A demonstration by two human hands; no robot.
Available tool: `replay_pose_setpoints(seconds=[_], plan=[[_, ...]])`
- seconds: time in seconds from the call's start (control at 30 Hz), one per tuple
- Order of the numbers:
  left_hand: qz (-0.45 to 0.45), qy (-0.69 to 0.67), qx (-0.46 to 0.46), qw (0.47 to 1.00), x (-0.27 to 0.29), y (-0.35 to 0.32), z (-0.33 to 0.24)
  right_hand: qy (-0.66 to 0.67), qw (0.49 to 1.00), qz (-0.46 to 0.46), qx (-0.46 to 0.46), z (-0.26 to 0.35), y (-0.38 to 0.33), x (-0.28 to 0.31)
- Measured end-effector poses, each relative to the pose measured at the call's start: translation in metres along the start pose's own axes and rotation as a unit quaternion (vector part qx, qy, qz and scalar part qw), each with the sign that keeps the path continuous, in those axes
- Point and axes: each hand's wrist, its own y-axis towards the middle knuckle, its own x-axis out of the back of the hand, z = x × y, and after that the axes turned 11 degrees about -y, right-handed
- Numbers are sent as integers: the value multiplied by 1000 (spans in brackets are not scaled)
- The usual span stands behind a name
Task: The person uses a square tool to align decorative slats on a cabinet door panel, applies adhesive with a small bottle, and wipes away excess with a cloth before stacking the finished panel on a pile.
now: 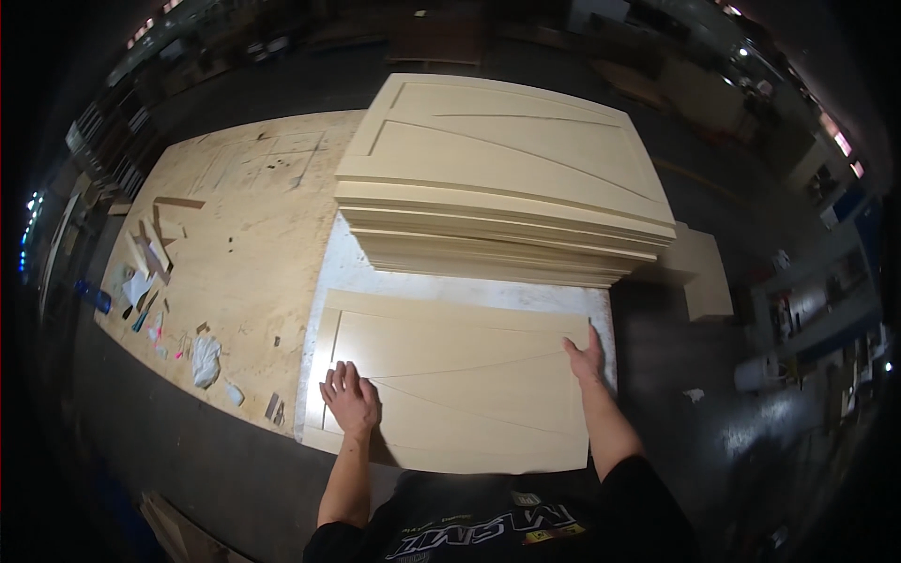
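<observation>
A cream door panel (450, 394) with diagonal grooves and a raised frame lies flat in front of me, on a white-topped surface (352, 263). My left hand (350, 402) rests palm down on the panel's left side, its fingers stretched out and slightly bent. At the opposite end, my right hand (586, 358) grips the panel's right edge, with the thumb over the face and the other fingers along the outer side, partly hidden. Just beyond stands a tall stack of similar panels (507, 141), whose top one shows the same kind of diagonal grooves.
To the left spreads a plywood tabletop (244, 235). Wood offcuts (155, 244), a crumpled white plastic bag (206, 361) and a blue bottle (94, 296) sit near its left edge. A pale box-like block (704, 272) stands right of the stack. Dark floor surrounds the tables.
</observation>
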Motion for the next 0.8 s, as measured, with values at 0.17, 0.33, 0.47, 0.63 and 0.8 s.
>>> replay_pose_setpoints(seconds=[0.17,0.33,0.47,0.63,0.8], plan=[[5,7,4,1000,0,-2,3,2,999,24,-26,24,-9,3],[16,4,-7,1000,0,4,-5,19,999,25,-13,12,-1,6],[10,10,-8,1000,0,3,-4,21,999,38,-24,25,-2,5],[15,12,-4,1000,1,4,-6,-9,999,31,-42,33,-5,8],[13,9,-12,1000,1,4,-1,14,999,25,-36,18,-6,2]])
